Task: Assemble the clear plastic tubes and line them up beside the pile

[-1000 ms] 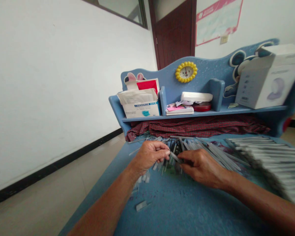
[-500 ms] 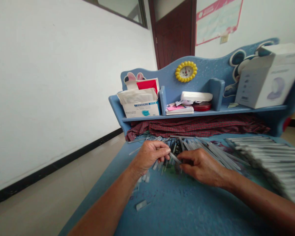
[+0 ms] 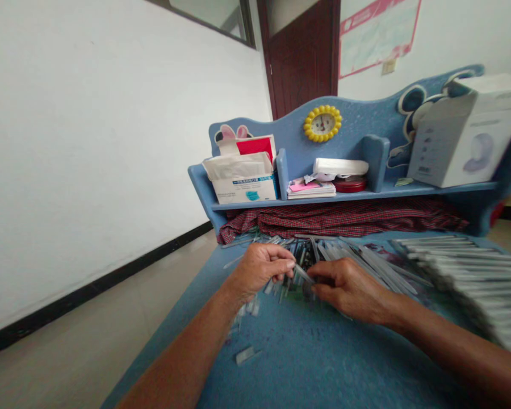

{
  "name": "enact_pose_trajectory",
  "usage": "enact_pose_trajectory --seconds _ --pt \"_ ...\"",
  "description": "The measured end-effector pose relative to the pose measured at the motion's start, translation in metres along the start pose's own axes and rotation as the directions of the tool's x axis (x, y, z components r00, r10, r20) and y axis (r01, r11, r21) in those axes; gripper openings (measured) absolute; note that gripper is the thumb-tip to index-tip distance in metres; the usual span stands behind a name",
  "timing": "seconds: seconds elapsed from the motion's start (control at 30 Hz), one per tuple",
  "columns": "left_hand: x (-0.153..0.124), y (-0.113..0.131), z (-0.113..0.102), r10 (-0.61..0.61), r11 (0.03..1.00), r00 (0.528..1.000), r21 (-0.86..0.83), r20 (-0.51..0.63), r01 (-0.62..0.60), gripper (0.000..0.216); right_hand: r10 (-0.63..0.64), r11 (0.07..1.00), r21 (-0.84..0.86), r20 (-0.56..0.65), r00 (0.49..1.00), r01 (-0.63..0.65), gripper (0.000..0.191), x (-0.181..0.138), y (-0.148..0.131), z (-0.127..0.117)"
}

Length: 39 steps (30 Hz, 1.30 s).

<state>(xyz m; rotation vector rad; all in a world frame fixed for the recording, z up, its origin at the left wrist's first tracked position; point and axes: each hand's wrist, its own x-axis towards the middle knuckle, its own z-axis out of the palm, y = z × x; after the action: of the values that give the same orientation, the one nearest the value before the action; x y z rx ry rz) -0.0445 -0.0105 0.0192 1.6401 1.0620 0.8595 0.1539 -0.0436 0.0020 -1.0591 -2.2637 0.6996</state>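
Observation:
A slim translucent plastic tube (image 3: 303, 274), like a pen part, is pinched between my two hands above the desk. My left hand (image 3: 266, 268) grips its upper left end between thumb and forefinger, the other fingers curled in. At the lower right end, my right hand (image 3: 340, 287) holds it with thumb and fingertips. Behind and beneath the hands lie dark thin sticks and clear pieces, partly hidden. Long translucent tubes (image 3: 377, 267) fan out beyond my right hand. Small clear caps (image 3: 252, 305) lie beside my left wrist, and a clear piece (image 3: 244, 355) sits nearer me.
A thick stack of pen-like sticks (image 3: 485, 278) covers the desk's right side. The blue desk's shelf (image 3: 285, 176) carries a mask box (image 3: 247, 184), a white carton (image 3: 464, 136) and papers (image 3: 310, 192). Plaid cloth (image 3: 344, 217) lies beneath it. A white wall (image 3: 89, 142) rises at left.
Both hands keep nearly the same place and grip on the translucent tube. A thin clear edge now shows just below my right hand.

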Motion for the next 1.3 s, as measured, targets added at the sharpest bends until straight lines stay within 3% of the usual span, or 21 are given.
enact_pose_trajectory --seconds 0.17,0.37,0.8,1.03,1.3 --pt "0.0000 0.0002 -0.0011 -0.016 0.999 0.999 -0.039 0.031 0.017 0.018 0.000 1.000 0.000 0.002 1.000 0.000 0.015 0.0005 0.0002 -0.0006" --pt "0.0010 0.0005 0.0012 -0.018 1.000 1.000 0.011 -0.017 0.018 0.025 -0.004 1.000 0.001 -0.003 1.000 0.004 0.015 0.0001 0.0007 0.0004" --pt "0.0002 0.0010 -0.0003 -0.036 0.999 0.999 -0.027 0.022 0.037 0.021 -0.004 1.000 -0.002 0.006 1.000 0.004 0.016 -0.0007 -0.0003 -0.0003" --pt "0.0012 0.0005 0.0007 -0.030 0.998 0.999 0.048 -0.026 0.031 0.024 -0.003 1.000 -0.006 0.012 1.000 0.003 0.017 0.0001 -0.0004 -0.0004" --pt "0.0003 0.0004 0.0000 -0.020 1.000 1.000 -0.009 0.004 0.020 0.018 -0.007 1.000 -0.013 0.014 1.000 0.007 0.017 0.0000 -0.0003 -0.0005"
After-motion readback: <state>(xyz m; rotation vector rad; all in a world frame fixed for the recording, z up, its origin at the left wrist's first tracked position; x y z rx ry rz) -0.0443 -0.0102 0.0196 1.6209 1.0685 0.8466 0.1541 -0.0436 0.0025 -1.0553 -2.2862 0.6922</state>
